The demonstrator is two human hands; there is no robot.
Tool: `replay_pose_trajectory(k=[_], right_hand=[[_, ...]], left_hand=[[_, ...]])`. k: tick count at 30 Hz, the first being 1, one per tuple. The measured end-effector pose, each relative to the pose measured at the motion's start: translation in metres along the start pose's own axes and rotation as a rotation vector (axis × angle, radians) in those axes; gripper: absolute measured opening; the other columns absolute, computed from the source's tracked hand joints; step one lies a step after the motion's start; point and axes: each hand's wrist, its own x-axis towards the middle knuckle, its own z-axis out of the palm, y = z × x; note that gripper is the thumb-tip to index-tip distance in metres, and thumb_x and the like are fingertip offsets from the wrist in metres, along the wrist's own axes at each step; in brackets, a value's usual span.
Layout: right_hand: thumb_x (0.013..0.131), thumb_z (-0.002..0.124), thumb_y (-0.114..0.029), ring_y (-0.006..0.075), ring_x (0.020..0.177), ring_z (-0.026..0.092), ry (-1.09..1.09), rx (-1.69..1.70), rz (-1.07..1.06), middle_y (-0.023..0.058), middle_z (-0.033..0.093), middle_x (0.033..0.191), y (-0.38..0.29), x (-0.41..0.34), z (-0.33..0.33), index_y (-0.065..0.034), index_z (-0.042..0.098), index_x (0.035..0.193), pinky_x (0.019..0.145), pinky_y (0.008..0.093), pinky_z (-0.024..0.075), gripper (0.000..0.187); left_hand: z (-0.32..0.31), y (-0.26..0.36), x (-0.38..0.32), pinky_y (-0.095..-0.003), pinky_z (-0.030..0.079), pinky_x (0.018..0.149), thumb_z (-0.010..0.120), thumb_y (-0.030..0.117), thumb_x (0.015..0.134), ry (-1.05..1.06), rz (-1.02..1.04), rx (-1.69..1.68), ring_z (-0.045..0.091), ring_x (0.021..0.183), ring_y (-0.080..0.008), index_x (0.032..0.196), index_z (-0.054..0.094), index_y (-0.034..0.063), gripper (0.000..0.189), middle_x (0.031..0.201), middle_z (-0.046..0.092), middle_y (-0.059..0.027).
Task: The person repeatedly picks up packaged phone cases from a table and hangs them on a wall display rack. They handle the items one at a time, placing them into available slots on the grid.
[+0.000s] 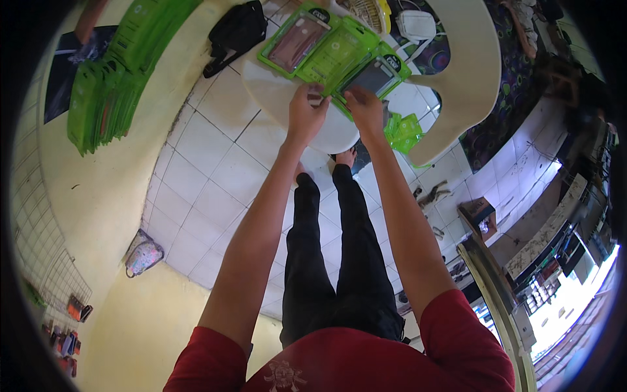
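Several green phone case packages lie side by side on the seat of a white plastic chair. A reddish-brown case shows through the window of the left package. The middle package is mostly green with printing. In the right package is a dark grey case. My right hand grips the lower end of that right package. My left hand is at the lower edge of the middle package, thumb near the right package's corner; whether its fingers hold anything is unclear.
More green packages lie beyond the chair's right side. Green packages hang along the left wall. A black bag rests by the wall, a patterned backpack in the corner. A cat is on the tiled floor.
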Motion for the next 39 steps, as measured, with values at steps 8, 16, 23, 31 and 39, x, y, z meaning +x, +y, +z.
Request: replay_pose_trajectory(k=[8,16,23,31,39], right_hand=[[0.087,0.068,-0.014,0.0207,0.078,0.068,0.089,0.059,0.156,0.0167,0.069,0.095,0.023,0.037,0.04,0.0116,0.061,0.111,0.069,0.0294,0.0561,0.036],[0.083,0.072,-0.015,0.0189,0.07,0.067,0.13,-0.017,0.241,0.0166,0.068,0.087,0.015,0.044,0.048,0.0096,0.065,0.106,0.061,0.0287,0.0534,0.034],[0.081,0.075,-0.017,0.0183,0.07,0.066,0.089,-0.125,0.304,0.015,0.067,0.082,0.015,0.046,0.037,0.0061,0.066,0.099,0.061,0.0292,0.0529,0.031],[0.082,0.073,-0.012,0.0147,0.065,0.055,0.087,0.214,0.324,0.0089,0.059,0.081,0.029,0.012,0.004,0.0023,0.057,0.094,0.054,0.0275,0.0437,0.024],[0.087,0.066,-0.009,0.0132,0.078,0.055,-0.069,0.291,0.321,0.0104,0.061,0.092,0.031,-0.022,-0.028,0.0019,0.053,0.105,0.063,0.0267,0.0425,0.025]], left_hand=[[0.002,-0.029,0.031,-0.0417,0.042,0.1,0.074,0.008,0.076,0.078,0.243,0.279,0.053,0.116,-0.0371,0.116,0.057,-0.0009,0.044,0.121,0.057,-0.0235],[0.014,-0.025,0.014,-0.0439,0.038,0.104,0.074,0.007,0.075,-0.049,0.177,0.322,0.047,0.124,-0.0417,0.125,0.049,-0.003,0.057,0.133,0.05,-0.026],[0.014,-0.017,-0.002,-0.0434,0.039,0.102,0.071,0.009,0.078,-0.069,0.176,0.47,0.045,0.127,-0.037,0.13,0.047,-0.0002,0.057,0.137,0.047,-0.0231],[0.009,-0.013,-0.003,-0.0463,0.04,0.097,0.068,0.011,0.081,0.098,0.157,0.313,0.049,0.115,-0.0379,0.126,0.05,0.0021,0.049,0.12,0.052,-0.0207],[0.008,-0.007,-0.004,-0.0357,0.051,0.08,0.066,0.007,0.085,0.024,0.013,0.081,0.065,0.092,-0.0259,0.12,0.054,-0.0008,0.038,0.106,0.065,-0.0164]])
